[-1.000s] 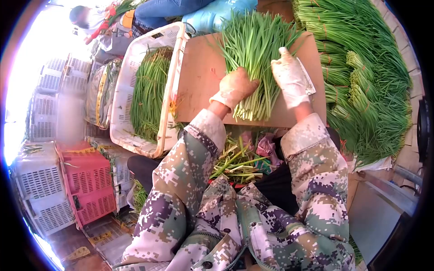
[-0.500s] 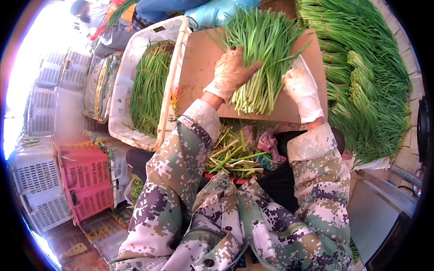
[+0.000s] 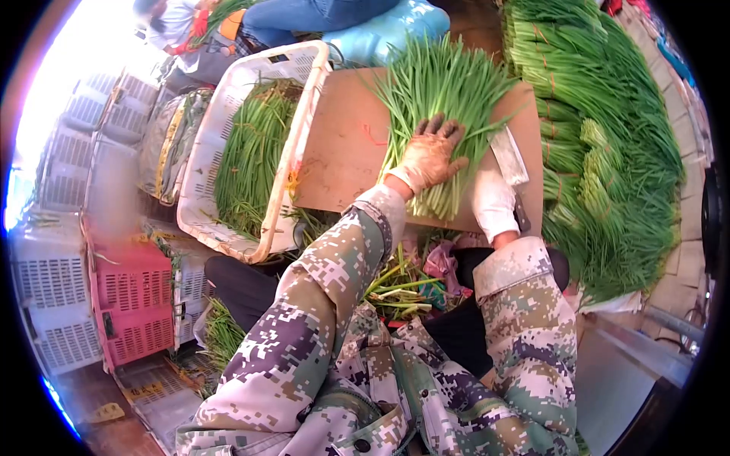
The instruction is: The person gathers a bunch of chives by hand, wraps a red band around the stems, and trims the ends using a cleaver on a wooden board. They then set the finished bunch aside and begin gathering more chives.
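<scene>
A bunch of garlic chives (image 3: 449,83) lies on a brown board (image 3: 342,129), leaves pointing away from me and pale stalk ends towards me. My left hand (image 3: 430,158), in a soiled glove, rests on the stalks with its fingers spread. On the right side of the board my right hand (image 3: 493,199), in a pale glove, is closed around a knife. The knife's broad blade (image 3: 509,157) points away from me, and its dark handle shows beside the wrist. Most of the right fingers are hidden. A thin red band (image 3: 370,135) lies on the board, left of the bunch.
Left of the board stands a white crate (image 3: 199,194) of chives. Banded chive bundles (image 3: 608,152) are heaped on the right. Trimmings (image 3: 399,292) lie below the board. Pink (image 3: 133,292) and white crates are stacked far left. Another person (image 3: 171,26) sits at the upper left.
My left hand has gone from gripping the bunch's left side to lying flat across the stalks. My right hand has come lower, and more of the knife shows. The view has shifted slightly.
</scene>
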